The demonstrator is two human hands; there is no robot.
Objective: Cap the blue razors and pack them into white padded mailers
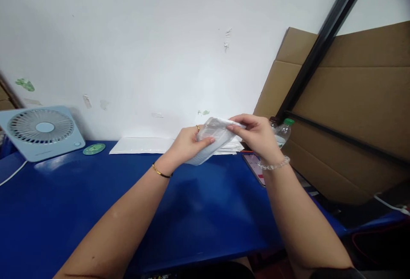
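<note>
A whitish, translucent plastic packet (208,142) is held up above the blue table, tilted between my two hands. My left hand (188,143) grips its left side, thumb on the near face and the other fingers hidden behind it. At the upper right corner, my right hand (256,134) pinches the edge between thumb and fingers. What the packet contains, if anything, I cannot make out. Behind it on the table lie flat white sheets or bags (141,145), partly covered by my hands.
A light blue fan (43,132) stands at the left, a green round disc (94,149) beside it. To the right are a phone (254,169), a clear bottle with a green cap (284,132) and large cardboard sheets (358,121) behind a black metal frame. A white wall rises behind the blue table (80,202).
</note>
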